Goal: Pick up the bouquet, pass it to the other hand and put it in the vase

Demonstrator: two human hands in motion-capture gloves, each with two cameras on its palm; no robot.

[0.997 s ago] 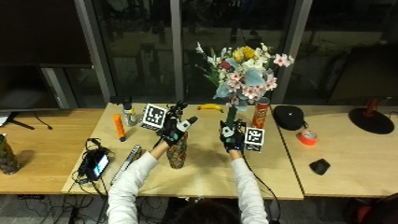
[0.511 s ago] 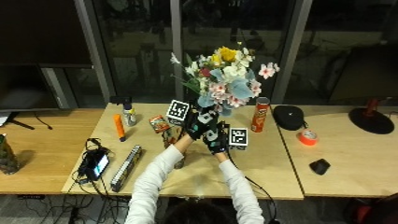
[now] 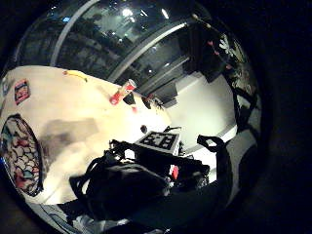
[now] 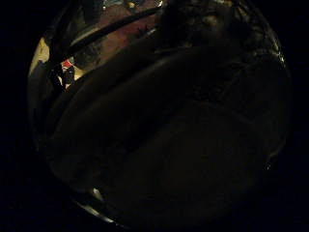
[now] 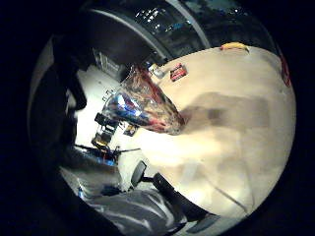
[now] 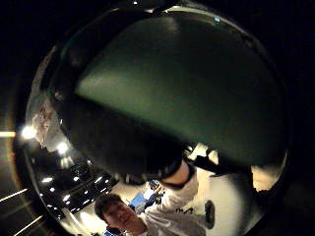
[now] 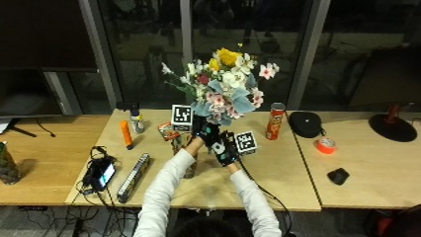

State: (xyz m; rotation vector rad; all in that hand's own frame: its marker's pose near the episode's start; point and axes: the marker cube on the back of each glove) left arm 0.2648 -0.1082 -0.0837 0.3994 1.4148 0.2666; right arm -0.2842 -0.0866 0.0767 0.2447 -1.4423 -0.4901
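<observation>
Vase [image 5: 142, 105] behind hands [image 7: 217, 140], bouquet [image 7: 224, 86]

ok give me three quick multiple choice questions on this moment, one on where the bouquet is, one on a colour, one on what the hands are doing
1. Where is the bouquet?
A. lying on the table
B. held up above the table
C. on the floor

2. What colour is the tape roll?
A. orange-red
B. blue
C. white

3. The left hand and right hand are:
A. flat on the table
B. far apart
C. together at the bouquet's base

Answers: 1 B, the flowers stand over the hands; 2 A, as the outside view shows; 3 C, both gloves meet under the flowers.
</observation>
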